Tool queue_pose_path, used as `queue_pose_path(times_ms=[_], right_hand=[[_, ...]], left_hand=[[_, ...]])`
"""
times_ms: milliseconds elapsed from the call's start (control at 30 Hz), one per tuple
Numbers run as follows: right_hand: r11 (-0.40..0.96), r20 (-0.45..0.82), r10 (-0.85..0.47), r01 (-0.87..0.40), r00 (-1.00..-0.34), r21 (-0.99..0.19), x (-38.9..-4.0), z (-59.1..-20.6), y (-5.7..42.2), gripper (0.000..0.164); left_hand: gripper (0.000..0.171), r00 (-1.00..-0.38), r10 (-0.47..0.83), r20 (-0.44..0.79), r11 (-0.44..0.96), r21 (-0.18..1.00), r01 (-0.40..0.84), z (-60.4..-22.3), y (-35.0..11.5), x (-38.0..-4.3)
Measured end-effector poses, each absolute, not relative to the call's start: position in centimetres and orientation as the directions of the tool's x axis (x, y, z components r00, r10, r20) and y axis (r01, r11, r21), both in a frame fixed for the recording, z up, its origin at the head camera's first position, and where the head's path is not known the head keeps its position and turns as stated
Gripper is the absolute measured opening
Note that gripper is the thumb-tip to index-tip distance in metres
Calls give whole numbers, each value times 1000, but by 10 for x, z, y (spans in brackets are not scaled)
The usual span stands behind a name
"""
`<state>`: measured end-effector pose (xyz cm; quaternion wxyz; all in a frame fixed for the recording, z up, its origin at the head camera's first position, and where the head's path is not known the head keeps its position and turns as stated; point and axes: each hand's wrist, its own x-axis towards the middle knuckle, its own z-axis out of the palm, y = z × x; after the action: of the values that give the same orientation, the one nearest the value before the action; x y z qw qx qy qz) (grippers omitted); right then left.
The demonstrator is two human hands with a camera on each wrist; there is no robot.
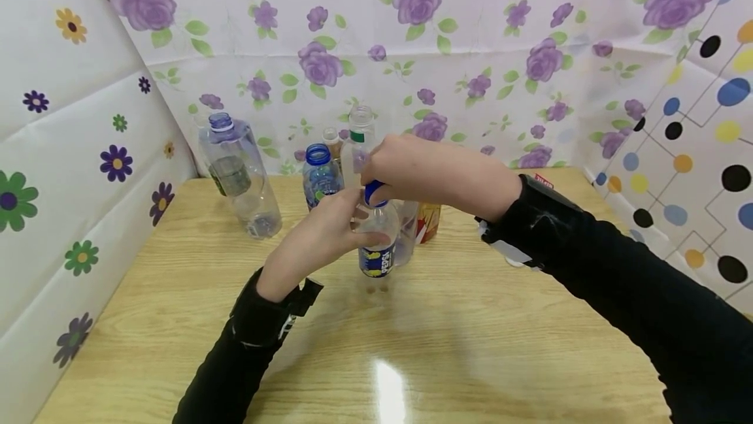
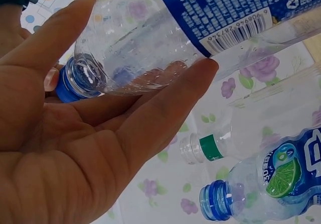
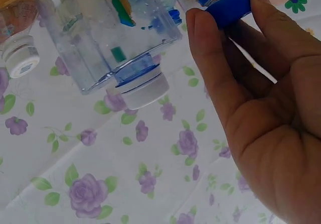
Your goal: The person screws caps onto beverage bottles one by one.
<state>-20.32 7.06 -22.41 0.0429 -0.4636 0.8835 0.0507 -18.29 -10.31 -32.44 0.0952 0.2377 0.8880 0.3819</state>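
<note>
A clear Pepsi bottle with a blue label stands upright on the wooden table in the middle of the head view. My left hand holds its upper body, thumb on one side and fingers on the other. Above it, my right hand pinches the blue cap at the bottle's mouth between thumb and fingertips. The left wrist view shows the cap at the neck, close beyond the left palm.
Behind stand an uncapped blue-tinted bottle, a clear bottle with a green band and an orange-labelled bottle. A white-capped square bottle is beside the right hand. At left is a tall clear bottle.
</note>
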Motion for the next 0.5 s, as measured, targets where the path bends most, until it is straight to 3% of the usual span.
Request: queue_pose_path(times_ms=[167, 267, 367, 500], right_hand=[[437, -56, -898, -899, -436, -7, -204, -226, 82, 28], [392, -21, -920, -920, -391, -11, -205, -226, 87, 30], [396, -17, -918, -918, -396, -15, -204, -227, 88, 31], [477, -49, -876, -877, -479, 56, -204, -230, 81, 19]], left_hand=[[78, -876, 482, -8, 610, 721, 329, -324, -103, -182], [79, -878, 479, -5, 615, 715, 332, -323, -102, -182], [80, -877, 480, -7, 616, 714, 332, -323, -102, -182], [81, -872, 490, 8, 608, 713, 348, -324, -103, -183]])
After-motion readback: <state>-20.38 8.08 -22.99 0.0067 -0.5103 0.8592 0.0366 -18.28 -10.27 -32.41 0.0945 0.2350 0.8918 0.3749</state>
